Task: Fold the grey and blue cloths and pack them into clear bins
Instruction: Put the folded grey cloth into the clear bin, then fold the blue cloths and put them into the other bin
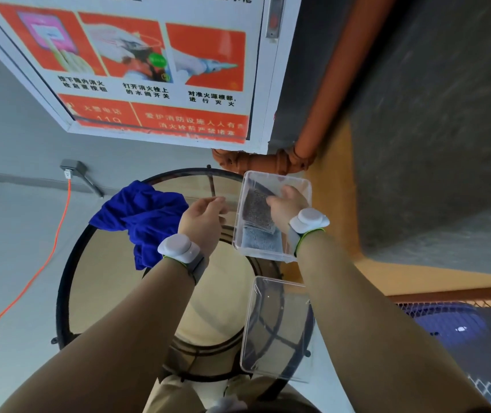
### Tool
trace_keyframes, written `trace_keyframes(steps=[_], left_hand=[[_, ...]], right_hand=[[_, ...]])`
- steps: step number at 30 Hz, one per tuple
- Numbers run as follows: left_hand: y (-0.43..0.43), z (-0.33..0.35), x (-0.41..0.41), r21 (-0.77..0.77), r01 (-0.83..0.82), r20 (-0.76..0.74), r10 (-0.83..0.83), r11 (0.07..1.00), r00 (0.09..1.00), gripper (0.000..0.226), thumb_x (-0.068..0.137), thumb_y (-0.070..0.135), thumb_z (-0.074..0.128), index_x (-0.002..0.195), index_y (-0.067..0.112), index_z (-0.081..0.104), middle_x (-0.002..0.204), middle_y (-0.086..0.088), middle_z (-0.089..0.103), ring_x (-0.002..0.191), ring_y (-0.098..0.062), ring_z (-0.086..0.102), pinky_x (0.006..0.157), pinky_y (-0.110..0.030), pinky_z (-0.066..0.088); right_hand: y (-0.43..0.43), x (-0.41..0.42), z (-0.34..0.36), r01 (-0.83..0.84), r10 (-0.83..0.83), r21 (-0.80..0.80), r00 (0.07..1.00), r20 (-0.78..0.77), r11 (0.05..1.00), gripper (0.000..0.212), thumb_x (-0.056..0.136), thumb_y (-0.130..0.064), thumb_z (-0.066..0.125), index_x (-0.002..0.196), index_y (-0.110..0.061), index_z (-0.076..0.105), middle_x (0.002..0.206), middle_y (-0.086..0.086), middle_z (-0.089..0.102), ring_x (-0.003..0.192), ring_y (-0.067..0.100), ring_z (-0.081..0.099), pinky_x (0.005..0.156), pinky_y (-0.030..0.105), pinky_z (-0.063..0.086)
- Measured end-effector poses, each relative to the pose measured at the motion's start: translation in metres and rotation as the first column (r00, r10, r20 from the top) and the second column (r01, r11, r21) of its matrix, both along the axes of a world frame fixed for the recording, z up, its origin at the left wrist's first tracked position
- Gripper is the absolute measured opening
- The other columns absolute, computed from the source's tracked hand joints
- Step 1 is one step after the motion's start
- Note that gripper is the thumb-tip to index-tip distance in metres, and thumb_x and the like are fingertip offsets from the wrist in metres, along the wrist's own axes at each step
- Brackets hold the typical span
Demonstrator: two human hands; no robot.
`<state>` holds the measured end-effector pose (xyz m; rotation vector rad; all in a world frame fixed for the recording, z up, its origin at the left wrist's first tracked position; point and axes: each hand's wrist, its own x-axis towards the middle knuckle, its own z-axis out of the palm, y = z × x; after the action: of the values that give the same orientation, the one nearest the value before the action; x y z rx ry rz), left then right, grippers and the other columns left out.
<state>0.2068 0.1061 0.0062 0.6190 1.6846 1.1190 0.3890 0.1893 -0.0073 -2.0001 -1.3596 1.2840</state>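
Note:
A round glass table (98, 293) with a black rim fills the middle of the view. A crumpled blue cloth (140, 217) lies at its far left edge. At the far right stands a clear bin (277, 177) holding folded grey cloths (257, 213). My right hand (286, 208) is inside this bin, pressing down on the top grey cloth. My left hand (202, 214) hovers over the glass just left of the bin, fingers loosely curled, holding nothing. A second clear bin (277, 329) sits near me on the right with nothing in it.
A grey wall with a fire-safety poster (149, 67) is ahead. An orange pipe (324, 114) runs down beside the far bin. An orange cable (44, 257) trails across the floor on the left from a wall socket (71, 168). Metal mesh (476, 308) is at the right.

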Motion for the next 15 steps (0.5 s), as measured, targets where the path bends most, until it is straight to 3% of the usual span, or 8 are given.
trace_keyframes(steps=[3, 8, 11, 13, 15], left_hand=[[0.002, -0.005, -0.002, -0.009, 0.005, -0.005, -0.005, 1.0, 1.0, 0.017, 0.1, 0.036, 0.061, 0.104, 0.028, 0.075, 0.092, 0.009, 0.078, 0.085, -0.015, 0.072, 0.092, -0.046, 0.061], [0.004, -0.009, -0.004, -0.018, 0.029, 0.003, -0.029, 0.999, 1.0, 0.019, 0.104, 0.027, 0.056, 0.108, 0.028, 0.075, 0.095, 0.009, 0.078, 0.091, -0.015, 0.073, 0.093, -0.041, 0.06], [0.004, -0.009, -0.01, 0.0, 0.025, -0.007, -0.025, 1.0, 1.0, 0.021, 0.103, 0.026, 0.056, 0.111, 0.03, 0.075, 0.1, 0.01, 0.078, 0.096, -0.015, 0.073, 0.092, -0.037, 0.059], [0.004, -0.008, -0.018, 0.004, 0.004, -0.016, -0.004, 1.0, 1.0, 0.022, 0.102, 0.027, 0.057, 0.112, 0.033, 0.076, 0.099, 0.012, 0.078, 0.096, -0.013, 0.073, 0.089, -0.032, 0.059], [0.004, -0.006, -0.024, 0.016, -0.023, -0.041, 0.024, 1.0, 0.999, 0.021, 0.1, 0.03, 0.059, 0.109, 0.036, 0.076, 0.097, 0.014, 0.078, 0.091, -0.008, 0.073, 0.083, -0.027, 0.059]], right_hand=[[-0.003, -0.01, -0.014, -0.009, 0.007, -0.021, 0.997, -0.082, 1.0, 0.031, 0.096, -0.022, 0.056, 0.124, -0.028, 0.069, 0.103, -0.003, 0.069, 0.097, 0.023, 0.067, 0.09, 0.04, 0.057], [-0.007, -0.023, -0.019, -0.06, 0.06, 0.005, 0.996, -0.071, 0.998, 0.034, 0.097, -0.019, 0.055, 0.126, -0.024, 0.071, 0.103, -0.005, 0.066, 0.095, 0.016, 0.061, 0.094, 0.034, 0.053], [-0.007, -0.029, -0.009, -0.019, 0.029, 0.117, 0.996, -0.088, 0.993, 0.008, 0.094, -0.029, 0.066, 0.093, -0.032, 0.073, 0.087, -0.015, 0.072, 0.082, 0.009, 0.068, 0.076, 0.024, 0.057], [-0.008, -0.038, 0.002, -0.046, 0.065, 0.215, 0.994, -0.084, 0.975, 0.008, 0.088, -0.031, 0.075, 0.082, -0.03, 0.07, 0.074, -0.02, 0.071, 0.069, -0.004, 0.065, 0.058, 0.007, 0.048], [-0.01, -0.045, 0.014, -0.072, 0.101, 0.26, 0.99, -0.099, 0.963, 0.013, 0.085, -0.031, 0.08, 0.079, -0.027, 0.069, 0.071, -0.026, 0.069, 0.064, -0.007, 0.063, 0.053, 0.004, 0.044]])
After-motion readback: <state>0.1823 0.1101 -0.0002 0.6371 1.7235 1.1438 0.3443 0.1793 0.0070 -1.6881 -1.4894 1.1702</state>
